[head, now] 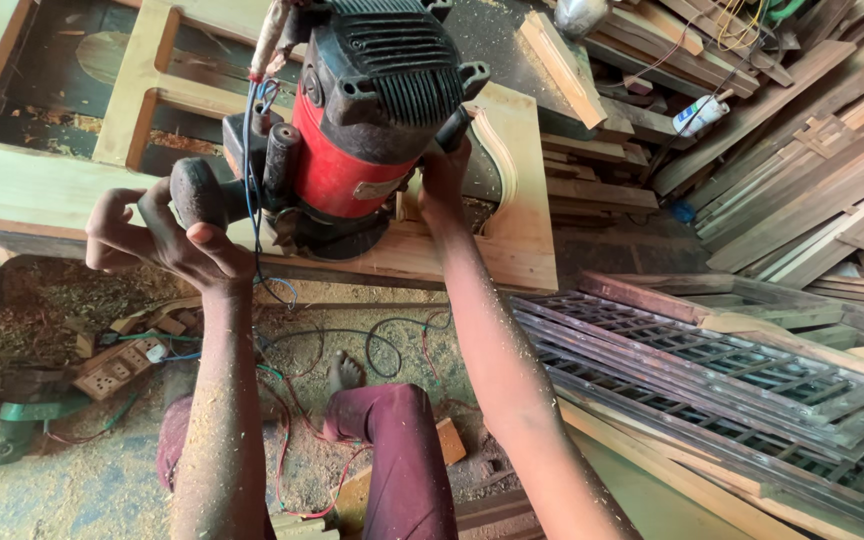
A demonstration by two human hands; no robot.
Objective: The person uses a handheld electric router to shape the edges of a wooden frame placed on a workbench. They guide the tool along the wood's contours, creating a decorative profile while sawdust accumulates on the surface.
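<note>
On the pale wooden panel (512, 240) stands a red-and-black router (352, 130) — left hand (157, 240) wrapped round its black knob, right hand (444, 180) clasping the opposite handle (sawdust-strewn floor (72, 480) below).

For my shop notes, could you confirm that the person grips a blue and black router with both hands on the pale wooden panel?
Not quite: the head view shows the router is red and black, not blue. Both the left hand and right hand do grip it on the pale wooden panel.
</note>
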